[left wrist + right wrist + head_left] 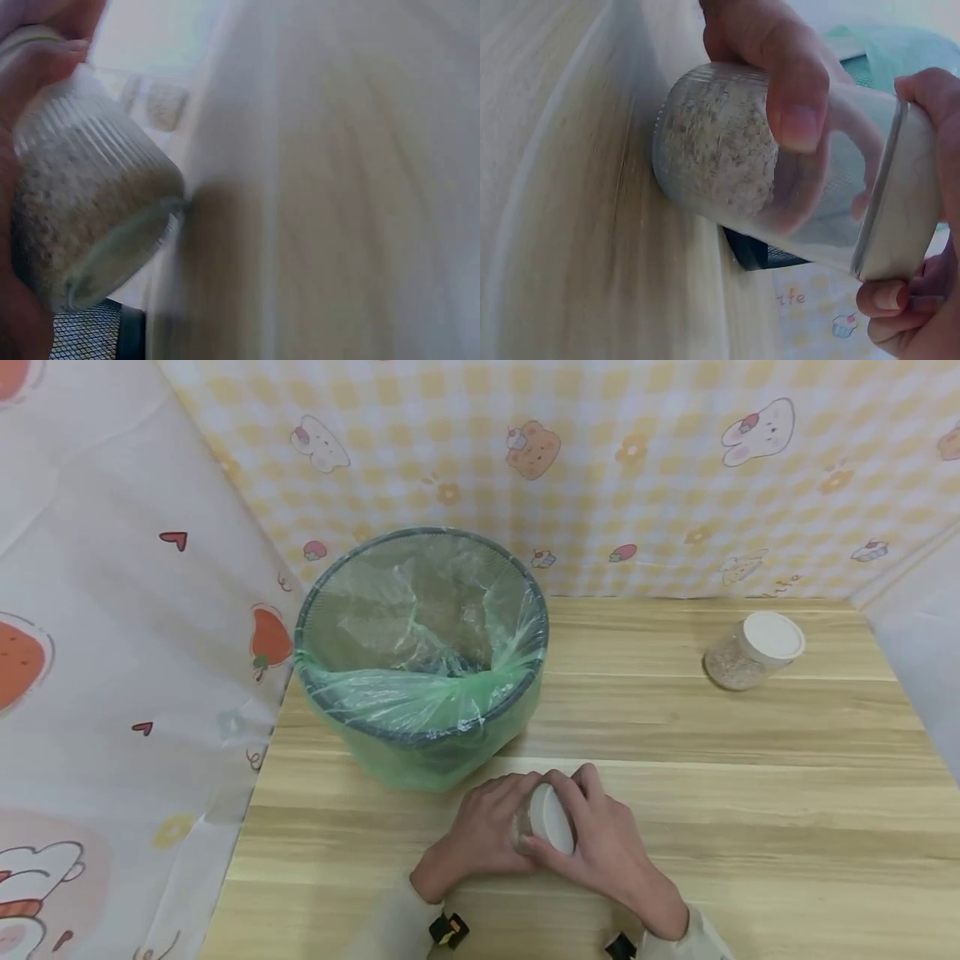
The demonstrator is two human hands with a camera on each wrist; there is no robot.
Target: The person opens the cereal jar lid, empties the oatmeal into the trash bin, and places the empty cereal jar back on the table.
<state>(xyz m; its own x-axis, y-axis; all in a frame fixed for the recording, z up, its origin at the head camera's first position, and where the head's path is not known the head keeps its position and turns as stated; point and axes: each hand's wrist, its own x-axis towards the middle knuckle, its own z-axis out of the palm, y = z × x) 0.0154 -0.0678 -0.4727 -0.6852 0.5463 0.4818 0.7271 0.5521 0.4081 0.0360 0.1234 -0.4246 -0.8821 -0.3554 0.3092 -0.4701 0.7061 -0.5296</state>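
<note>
Both hands hold a clear ribbed jar (727, 142) with a white lid (551, 819) near the front of the table. Pale grainy flakes fill its lower part. My left hand (491, 827) wraps round the jar's body, its thumb across the glass in the right wrist view. My right hand (600, 835) grips the lid by its rim between thumb and fingers. The jar is tilted, its base close to the tabletop; in the left wrist view the base edge (124, 251) seems to touch the wood. The lid sits on the jar.
A round mesh bin (420, 735) lined with a green plastic bag stands at the back left. A second white-lidded jar (750, 652) of similar flakes stands at the back right. Patterned cloth (600, 460) hangs behind the wooden table (750, 793).
</note>
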